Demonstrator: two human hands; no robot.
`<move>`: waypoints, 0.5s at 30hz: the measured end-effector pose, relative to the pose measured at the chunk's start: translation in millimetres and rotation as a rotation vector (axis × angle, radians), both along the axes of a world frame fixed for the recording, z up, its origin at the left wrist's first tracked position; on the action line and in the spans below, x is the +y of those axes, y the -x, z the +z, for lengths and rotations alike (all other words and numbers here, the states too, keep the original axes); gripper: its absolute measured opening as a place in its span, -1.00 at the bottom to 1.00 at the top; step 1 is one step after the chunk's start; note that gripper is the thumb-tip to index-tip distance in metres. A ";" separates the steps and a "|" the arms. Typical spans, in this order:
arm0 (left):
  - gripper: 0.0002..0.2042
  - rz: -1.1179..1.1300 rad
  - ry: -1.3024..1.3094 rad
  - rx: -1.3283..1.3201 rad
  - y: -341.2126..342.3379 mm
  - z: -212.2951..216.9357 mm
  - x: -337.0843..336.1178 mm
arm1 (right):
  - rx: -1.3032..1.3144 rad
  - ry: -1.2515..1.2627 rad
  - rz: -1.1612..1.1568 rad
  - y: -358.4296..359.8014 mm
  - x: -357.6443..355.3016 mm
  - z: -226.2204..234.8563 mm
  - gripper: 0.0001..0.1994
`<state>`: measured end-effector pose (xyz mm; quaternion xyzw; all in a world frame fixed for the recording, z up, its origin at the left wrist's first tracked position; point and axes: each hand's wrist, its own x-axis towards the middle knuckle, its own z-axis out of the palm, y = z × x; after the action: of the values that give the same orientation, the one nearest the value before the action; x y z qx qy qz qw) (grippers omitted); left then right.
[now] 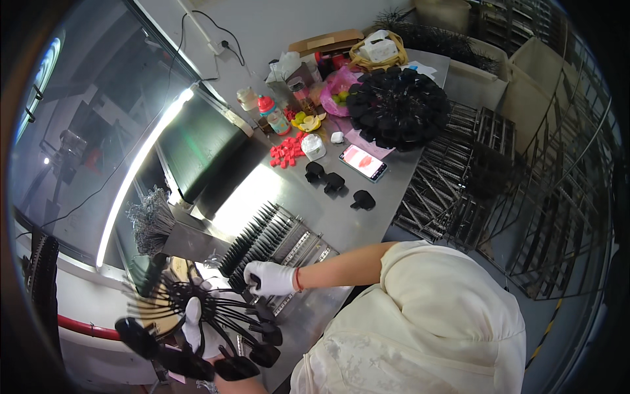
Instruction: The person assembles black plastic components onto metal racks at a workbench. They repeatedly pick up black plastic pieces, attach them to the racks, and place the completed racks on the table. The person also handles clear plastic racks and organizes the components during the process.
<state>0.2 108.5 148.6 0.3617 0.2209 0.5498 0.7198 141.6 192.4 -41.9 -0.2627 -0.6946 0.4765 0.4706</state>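
My left hand [192, 323], in a white glove, is closed around a spread bundle of thin black stems [203, 299]. Several of the stems end in wide, flat black paddle-shaped heads [234, 366]. My right hand [274, 279], also gloved in white, is at the near end of a metal rack [298, 249]. Its fingers are curled on a small black piece [254, 281], mostly hidden by the glove. Beside that hand, rows of black pieces [259, 236] stand in the rack.
Farther along the metal table lie three loose black pieces [362, 200], a lit phone [363, 162], red caps [287, 152] and a white roll [313, 147]. A large round black cluster [397, 108] sits at the far end. Grey wire stems [151, 220] stand at the left.
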 end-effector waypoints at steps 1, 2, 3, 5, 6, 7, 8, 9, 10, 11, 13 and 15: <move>-0.51 0.056 -0.030 0.043 12.3 -10.8 6.0 | 0.190 0.434 0.233 -1.9 -3.9 3.0 -0.64; -0.47 0.109 -0.057 0.079 10.1 -10.5 10.7 | 0.374 0.870 0.462 -9.4 -8.2 12.8 -0.61; -0.41 0.193 -0.100 0.277 9.8 -6.4 12.5 | 0.350 0.855 0.535 -14.4 -7.7 15.5 -0.54; -0.38 0.311 -0.233 0.421 16.1 -39.9 9.7 | 0.145 0.592 0.425 -2.8 -6.1 22.0 -0.50; -0.40 0.360 -0.296 0.488 -1.1 -43.6 6.9 | 0.045 0.460 0.355 2.2 -2.2 22.9 -0.48; -0.42 0.414 -0.356 0.554 -18.6 -47.3 4.1 | -0.097 0.425 0.145 9.1 -2.2 20.6 -0.46; -0.48 0.363 -0.282 0.542 -18.0 -45.1 8.0 | -0.118 0.201 -0.019 6.6 -7.1 19.2 -0.49; -0.55 0.314 -0.206 0.528 -19.6 -41.4 11.7 | -0.138 -0.025 -0.181 0.8 -14.9 17.0 -0.52; -0.59 0.273 -0.040 0.435 -20.7 -34.7 9.4 | -0.156 -0.253 -0.343 -2.2 -19.4 15.1 -0.55; -0.61 0.254 -0.054 0.426 -15.3 -27.3 18.1 | -0.499 -0.469 -0.248 -2.1 -6.6 -1.8 -0.53; -0.57 0.123 -0.054 0.392 4.7 -27.1 29.9 | -0.256 -0.569 -0.277 -8.8 -13.8 -1.4 -0.63; -0.44 0.265 -0.135 0.524 -0.8 -30.7 25.2 | -0.021 -0.277 -0.188 -9.8 -18.6 2.4 -0.72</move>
<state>0.9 133.7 117.9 0.5064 0.4072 0.5403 0.5346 151.4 173.8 -39.5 -0.2639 -0.7309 0.3274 0.5375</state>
